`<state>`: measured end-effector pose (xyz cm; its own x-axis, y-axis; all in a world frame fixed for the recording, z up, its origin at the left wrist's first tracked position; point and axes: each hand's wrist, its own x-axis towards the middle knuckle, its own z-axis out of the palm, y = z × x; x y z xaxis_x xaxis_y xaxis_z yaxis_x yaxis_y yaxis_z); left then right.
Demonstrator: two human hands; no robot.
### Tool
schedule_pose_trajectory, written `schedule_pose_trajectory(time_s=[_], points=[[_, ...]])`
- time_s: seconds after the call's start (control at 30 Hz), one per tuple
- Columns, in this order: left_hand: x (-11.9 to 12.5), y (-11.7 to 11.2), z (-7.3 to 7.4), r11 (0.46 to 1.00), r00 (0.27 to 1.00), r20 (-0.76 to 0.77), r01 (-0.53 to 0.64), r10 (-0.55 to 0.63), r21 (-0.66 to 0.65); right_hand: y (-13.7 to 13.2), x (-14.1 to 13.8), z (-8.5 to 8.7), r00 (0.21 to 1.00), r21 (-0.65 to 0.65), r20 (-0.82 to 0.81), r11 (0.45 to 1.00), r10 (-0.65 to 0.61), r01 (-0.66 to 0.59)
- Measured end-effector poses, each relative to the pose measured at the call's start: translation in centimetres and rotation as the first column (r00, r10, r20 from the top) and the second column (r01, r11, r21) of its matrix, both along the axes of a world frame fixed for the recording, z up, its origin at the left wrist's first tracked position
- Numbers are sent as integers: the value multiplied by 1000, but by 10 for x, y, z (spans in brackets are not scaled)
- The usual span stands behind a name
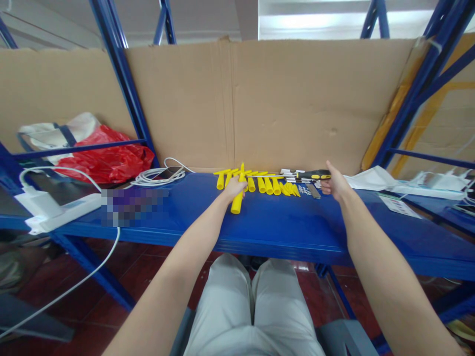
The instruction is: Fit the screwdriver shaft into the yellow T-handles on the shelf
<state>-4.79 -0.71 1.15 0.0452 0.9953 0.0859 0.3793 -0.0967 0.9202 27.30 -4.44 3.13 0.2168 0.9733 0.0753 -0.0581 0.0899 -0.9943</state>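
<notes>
My left hand (234, 187) is closed around a yellow plastic handle (236, 203), tubular with a round end pointing towards me and a narrow tip on the far side. My right hand (336, 183) grips a screwdriver (313, 174) by the end of its black-and-yellow grip, thumb raised. The screwdriver lies level, its thin shaft running left to the handle in my left hand; whether the tip touches it I cannot tell. Several similar yellow T-shaped handles (261, 185) lie in a row behind and between my hands. Beside them are small yellow wedge pieces (289, 189) and a flat metal blade (313, 191).
The blue shelf (282, 222) backs onto a cardboard panel (297, 104). On the left are a red plastic bag (107, 155), a coiled white cable (158, 176) and a power strip (70, 212). A white bag (371, 179) and a printed sheet (400, 205) lie on the right.
</notes>
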Motion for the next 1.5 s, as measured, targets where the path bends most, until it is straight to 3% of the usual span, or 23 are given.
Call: schedule_pose_trajectory(time_s=[0.17,0.3,0.5,0.97,1.2,1.5], points=[[1,-2,1,1000,1000,-14,19,-18,10,0,-3,4,994,-30,-72,997,-76,74],[1,-3,1,1000,999,-30,23,-23,19,-4,-8,9,985,8,-154,997,-78,80],[3,-2,0,999,996,-68,52,-51,13,-1,-7,8,953,54,-243,978,-181,200],[4,-7,1,993,991,-73,114,-111,27,-6,-12,15,873,13,-431,966,-226,257],[5,-7,1,993,991,-63,119,-118,24,-1,2,8,935,92,-338,985,-110,149],[5,-6,1,991,989,-66,131,-130,22,0,-2,10,899,66,-394,970,-190,234]])
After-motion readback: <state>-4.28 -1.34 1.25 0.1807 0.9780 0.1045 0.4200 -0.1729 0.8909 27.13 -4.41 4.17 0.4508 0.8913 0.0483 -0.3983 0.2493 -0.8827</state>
